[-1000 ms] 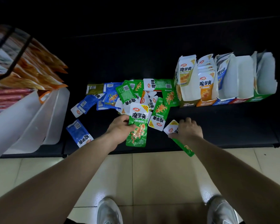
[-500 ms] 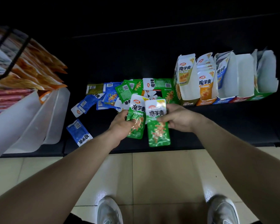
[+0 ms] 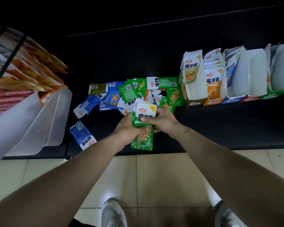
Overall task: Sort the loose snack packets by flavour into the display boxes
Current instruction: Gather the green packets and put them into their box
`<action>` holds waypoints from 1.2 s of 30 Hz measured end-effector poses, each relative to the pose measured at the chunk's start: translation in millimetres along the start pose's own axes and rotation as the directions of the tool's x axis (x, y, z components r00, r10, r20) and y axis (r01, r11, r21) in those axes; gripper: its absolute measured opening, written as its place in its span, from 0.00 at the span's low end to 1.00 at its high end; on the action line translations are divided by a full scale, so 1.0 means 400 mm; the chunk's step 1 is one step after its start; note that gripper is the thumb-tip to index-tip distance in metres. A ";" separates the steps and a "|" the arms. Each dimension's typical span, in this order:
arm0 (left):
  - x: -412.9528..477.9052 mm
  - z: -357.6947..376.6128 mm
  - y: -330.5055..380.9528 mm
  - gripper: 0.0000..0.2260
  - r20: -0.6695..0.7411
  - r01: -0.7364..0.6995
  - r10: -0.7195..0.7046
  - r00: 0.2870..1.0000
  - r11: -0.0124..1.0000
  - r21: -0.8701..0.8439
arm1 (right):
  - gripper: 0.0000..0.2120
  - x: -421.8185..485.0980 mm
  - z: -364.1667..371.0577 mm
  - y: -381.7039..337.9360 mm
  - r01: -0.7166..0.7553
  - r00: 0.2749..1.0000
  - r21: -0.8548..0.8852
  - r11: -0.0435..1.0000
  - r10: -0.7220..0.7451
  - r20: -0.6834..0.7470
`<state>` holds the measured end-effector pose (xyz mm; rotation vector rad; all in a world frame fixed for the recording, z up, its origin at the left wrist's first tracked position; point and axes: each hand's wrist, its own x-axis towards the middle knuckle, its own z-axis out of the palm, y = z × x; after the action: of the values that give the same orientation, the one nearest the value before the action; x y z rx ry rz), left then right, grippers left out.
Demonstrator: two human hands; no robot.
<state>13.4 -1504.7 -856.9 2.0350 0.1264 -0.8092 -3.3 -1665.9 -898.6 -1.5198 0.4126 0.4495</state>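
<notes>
Left hand (image 3: 129, 130) and right hand (image 3: 163, 122) curl fingers round green packets (image 3: 143, 140) over a black shelf (image 3: 220, 126), pale floor tiles (image 3: 154, 176) below.

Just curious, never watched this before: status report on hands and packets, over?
Left hand and right hand both gripping green packets, held together. Loose pile unsorted on shelf. Green box far right, nothing blocking the way.

Packet heap (image 3: 129, 94) lies on the worktop (image 3: 220, 128). Display boxes (image 3: 194, 103) stand in a row right of the heap; storage bins (image 3: 39, 120) left of it; one stray packet (image 3: 82, 135) before it, leftward.
</notes>
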 end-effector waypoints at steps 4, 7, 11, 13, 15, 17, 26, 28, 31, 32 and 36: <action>0.008 -0.012 0.004 0.18 -0.091 0.019 -0.015 0.996 0.999 0.044 | 0.13 0.014 0.003 0.009 0.060 0.989 -0.177 0.982 -0.083 -0.125; 0.013 -0.021 -0.004 0.16 -0.095 0.034 -0.028 0.995 0.997 0.064 | 0.22 0.032 -0.083 0.084 0.001 0.978 -0.870 0.492 -0.180 -0.100; 0.011 -0.029 -0.012 0.16 -0.093 0.039 -0.031 0.995 0.995 0.088 | 0.36 0.014 -0.136 0.164 0.009 0.996 -0.996 0.094 -0.084 0.001; 0.010 -0.034 -0.010 0.15 -0.105 0.040 -0.031 0.994 0.995 0.088 | 0.39 0.006 -0.130 0.169 0.019 0.990 -1.000 -0.005 -0.136 0.020; 0.010 -0.036 -0.007 0.15 -0.114 0.037 -0.027 0.993 0.996 0.084 | 0.39 -0.002 -0.128 0.163 0.007 0.988 -0.999 -0.048 -0.154 0.014; 0.008 -0.037 -0.003 0.15 -0.113 0.036 -0.026 0.993 0.996 0.086 | 0.39 -0.010 -0.126 0.166 -0.013 0.987 -0.999 -0.051 -0.160 -0.004; -0.004 -0.038 0.001 0.12 -0.105 0.041 -0.029 0.994 0.993 0.110 | 0.45 -0.028 -0.139 0.174 -0.059 0.994 -0.988 0.140 -0.088 -0.072; -0.004 -0.037 0.002 0.13 -0.104 0.037 -0.027 0.994 0.994 0.099 | 0.45 -0.031 -0.146 0.174 -0.066 0.990 -0.989 0.135 -0.117 -0.082; -0.004 -0.030 0.004 0.13 -0.102 0.036 -0.027 0.994 0.996 0.082 | 0.45 -0.041 -0.152 0.176 -0.093 0.983 -0.992 0.086 -0.152 -0.105; -0.004 -0.027 0.006 0.13 -0.103 0.038 -0.029 0.994 0.996 0.078 | 0.45 -0.045 -0.154 0.179 -0.102 0.982 -0.990 0.099 -0.148 -0.116; -0.003 -0.018 0.009 0.14 -0.085 0.044 -0.038 0.996 0.997 0.067 | 0.44 -0.059 -0.173 0.180 -0.112 0.989 -0.971 0.213 -0.066 -0.129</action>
<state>17.5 -1500.7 -850.8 2.1383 0.1902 -0.7627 -59.6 -1735.6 -948.7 -2.8732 0.2245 0.6928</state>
